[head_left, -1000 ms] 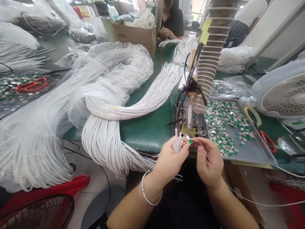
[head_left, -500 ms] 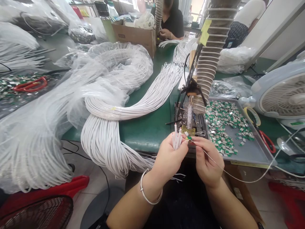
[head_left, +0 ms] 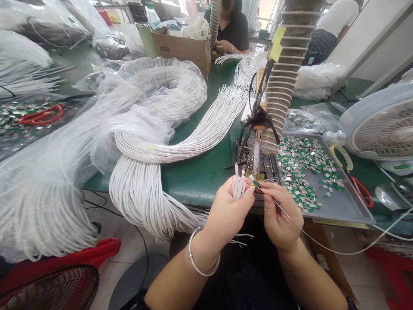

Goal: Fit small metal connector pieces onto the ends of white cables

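Note:
My left hand (head_left: 229, 217) is closed around several white cables (head_left: 238, 186), whose stripped ends point up. Between its thumb and finger sits a small green circuit board with a metal plug (head_left: 253, 178), at the tip of a soldering iron (head_left: 257, 151) fixed upright in a stand. My right hand (head_left: 283, 218) pinches a thin strand of solder wire (head_left: 335, 251) close to the board. The wire trails away to the right in a loose curve. Fingers hide the exact contact between board, cable and solder.
A grey tray (head_left: 345, 211) of green boards lies right of the iron, beside red-handled scissors (head_left: 362, 191) and a fan (head_left: 383, 125). A ribbed hose (head_left: 284, 77) rises behind the iron. White cable bundles (head_left: 138, 193) cover the left side. A person (head_left: 234, 30) sits opposite.
Both hands have shifted very slightly, with the board now closer to the iron's tip. The solder wire's curve on the right sags lower.

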The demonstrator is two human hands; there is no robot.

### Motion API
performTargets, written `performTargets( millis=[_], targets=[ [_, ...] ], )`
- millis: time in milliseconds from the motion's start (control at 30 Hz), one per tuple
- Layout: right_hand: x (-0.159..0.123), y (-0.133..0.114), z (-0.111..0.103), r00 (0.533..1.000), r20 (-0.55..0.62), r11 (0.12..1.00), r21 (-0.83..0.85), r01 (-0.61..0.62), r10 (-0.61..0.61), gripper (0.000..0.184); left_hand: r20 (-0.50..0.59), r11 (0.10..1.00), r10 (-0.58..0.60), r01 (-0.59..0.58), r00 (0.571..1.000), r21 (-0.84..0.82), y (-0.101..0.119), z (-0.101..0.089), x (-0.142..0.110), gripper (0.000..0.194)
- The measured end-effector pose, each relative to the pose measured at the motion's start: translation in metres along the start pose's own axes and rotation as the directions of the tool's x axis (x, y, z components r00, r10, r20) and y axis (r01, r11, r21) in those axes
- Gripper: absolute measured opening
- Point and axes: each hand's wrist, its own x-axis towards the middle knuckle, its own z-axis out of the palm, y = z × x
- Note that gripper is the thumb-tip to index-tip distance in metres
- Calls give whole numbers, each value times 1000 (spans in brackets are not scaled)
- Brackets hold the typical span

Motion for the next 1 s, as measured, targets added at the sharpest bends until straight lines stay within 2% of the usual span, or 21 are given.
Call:
performTargets(
  millis=[600, 800, 900, 1000],
  targets=[
    [1, -2, -2, 1000, 26, 1000, -2, -6, 6, 23, -6, 1000, 13, -13, 1000, -19, -2, -3, -2, 8],
    [-5, -3, -2, 999, 31, 1000, -18, -13, 13, 22, 82, 999, 24, -26, 996, 28, -14, -6, -7, 14],
    [-8, -4, -4, 997, 70, 1000, -22, -12, 13, 22, 155, 996, 35, -46, 987, 73, -19, -8, -12, 18],
    [-10, -7, -8, 994, 106, 1000, -10, -22, 23, 22, 177, 992, 17, -39, 984, 121, -21, -10, -16, 24]
  ],
)
